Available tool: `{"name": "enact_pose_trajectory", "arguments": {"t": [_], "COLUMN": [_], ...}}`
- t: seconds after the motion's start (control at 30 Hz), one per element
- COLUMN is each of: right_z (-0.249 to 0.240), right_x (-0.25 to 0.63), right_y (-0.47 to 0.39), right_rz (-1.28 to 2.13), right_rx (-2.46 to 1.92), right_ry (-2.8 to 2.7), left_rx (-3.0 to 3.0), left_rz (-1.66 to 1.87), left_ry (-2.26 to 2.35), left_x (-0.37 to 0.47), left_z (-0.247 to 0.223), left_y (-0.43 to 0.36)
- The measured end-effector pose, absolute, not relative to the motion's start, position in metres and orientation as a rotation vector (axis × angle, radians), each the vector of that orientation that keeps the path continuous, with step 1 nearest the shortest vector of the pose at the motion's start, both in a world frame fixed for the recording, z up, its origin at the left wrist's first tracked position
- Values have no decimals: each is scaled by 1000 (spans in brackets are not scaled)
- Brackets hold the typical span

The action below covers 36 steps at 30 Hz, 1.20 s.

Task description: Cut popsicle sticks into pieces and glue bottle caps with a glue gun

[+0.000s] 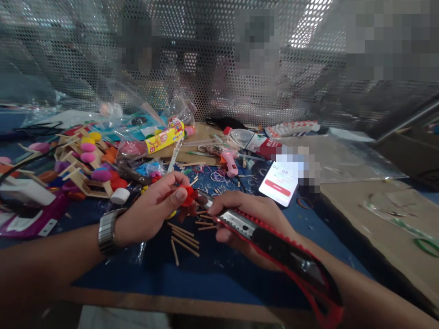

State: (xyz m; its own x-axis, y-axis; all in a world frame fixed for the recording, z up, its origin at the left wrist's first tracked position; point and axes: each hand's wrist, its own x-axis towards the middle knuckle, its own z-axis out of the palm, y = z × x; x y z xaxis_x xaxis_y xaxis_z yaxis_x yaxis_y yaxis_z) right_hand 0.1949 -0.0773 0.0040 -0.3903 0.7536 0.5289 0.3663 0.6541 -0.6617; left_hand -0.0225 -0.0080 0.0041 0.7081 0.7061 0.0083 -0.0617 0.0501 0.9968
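Observation:
My left hand (156, 205), with a metal-banded watch at the wrist, pinches a small red piece (188, 195) whose exact kind I cannot make out. Wrapped round a red and black utility knife (260, 235) is my right hand (257, 219). The knife's blade end points left and meets or nearly touches the red piece; actual contact is hard to tell. Below both hands, several thin wooden sticks (185, 240) lie on the blue table surface (206, 278).
Little stick frames with coloured discs (92, 171) crowd the left, near a purple box (37, 214). A pink glue gun (229, 163), a bottle (254, 141) and a lit phone (279, 180) lie behind my hands. Cardboard (377, 219) covers the right; a perforated metal screen (206, 59) stands behind.

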Motion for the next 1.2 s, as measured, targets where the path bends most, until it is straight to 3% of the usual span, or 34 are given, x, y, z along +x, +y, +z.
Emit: {"name": "enact_pose_trajectory", "arguments": {"t": [0.37, 0.63, 0.93, 1.2], "right_z": [2, 5, 3, 1], "right_x": [195, 189, 191, 191], "right_y": [-84, -83, -82, -85], "right_rz": [405, 518, 888, 848], "right_rx": [-904, -940, -849, -786], "right_ry": [-2135, -2016, -1795, -1710], "left_rx": [1558, 1537, 1435, 1422], "left_rz": [594, 588, 639, 621], "left_ry": [617, 582, 525, 486], "left_x": [-22, -22, -24, -22], "left_z": [7, 4, 0, 2], "left_y": [-8, -7, -7, -9]}}
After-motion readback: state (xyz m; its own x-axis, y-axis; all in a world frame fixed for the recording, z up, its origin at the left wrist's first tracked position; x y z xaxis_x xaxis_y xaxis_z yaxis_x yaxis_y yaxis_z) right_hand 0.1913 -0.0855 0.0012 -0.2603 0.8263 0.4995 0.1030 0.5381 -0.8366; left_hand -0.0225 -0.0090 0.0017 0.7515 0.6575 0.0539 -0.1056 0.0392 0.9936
